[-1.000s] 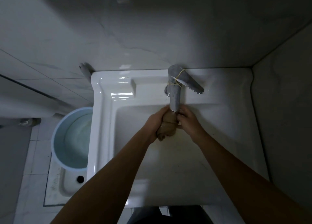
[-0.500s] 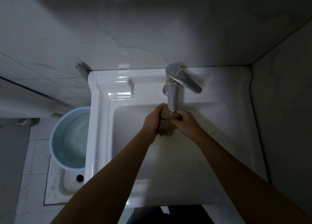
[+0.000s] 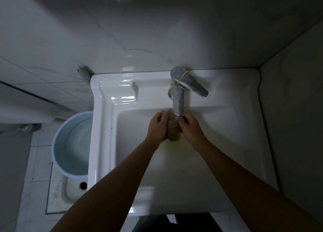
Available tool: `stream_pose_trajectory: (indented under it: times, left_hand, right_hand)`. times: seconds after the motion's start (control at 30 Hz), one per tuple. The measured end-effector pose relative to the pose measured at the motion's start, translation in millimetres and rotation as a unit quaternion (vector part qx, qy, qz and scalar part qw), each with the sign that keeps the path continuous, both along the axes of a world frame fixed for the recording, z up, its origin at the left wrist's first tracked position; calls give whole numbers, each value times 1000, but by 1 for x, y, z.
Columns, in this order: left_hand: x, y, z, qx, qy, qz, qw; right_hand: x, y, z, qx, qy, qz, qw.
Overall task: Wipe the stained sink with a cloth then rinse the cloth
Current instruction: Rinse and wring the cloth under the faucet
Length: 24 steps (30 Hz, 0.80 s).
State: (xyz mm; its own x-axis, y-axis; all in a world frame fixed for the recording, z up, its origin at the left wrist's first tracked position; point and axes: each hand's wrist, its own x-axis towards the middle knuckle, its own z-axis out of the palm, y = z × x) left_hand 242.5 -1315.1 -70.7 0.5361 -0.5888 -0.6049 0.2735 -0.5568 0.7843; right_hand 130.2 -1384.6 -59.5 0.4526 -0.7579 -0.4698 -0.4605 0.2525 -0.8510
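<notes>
Rinse step: two-handed grip.
I read the left hand (image 3: pixel 158 125) with fingers curled round the bunched tan cloth (image 3: pixel 173 133), placed beneath the chrome tap spout (image 3: pixel 178 102) to catch water; the right hand (image 3: pixel 189 125) pinches its other side, inside the white ceramic sink (image 3: pixel 227 123).

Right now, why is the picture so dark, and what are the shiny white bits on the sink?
Head view: the light is dim, so the wall looks grey; the white streaks are glare on the glossy rim of the sink; the wide lens bends the wall's tile lines; the cloth looks blurry.
</notes>
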Motion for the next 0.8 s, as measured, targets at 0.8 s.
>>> stream_pose_trajectory:
  times: [0.8]
  left_hand:
    - [-4,-5,7,131,136,64,980]
  right_hand:
    - [19,11,13,-78,55,9,995]
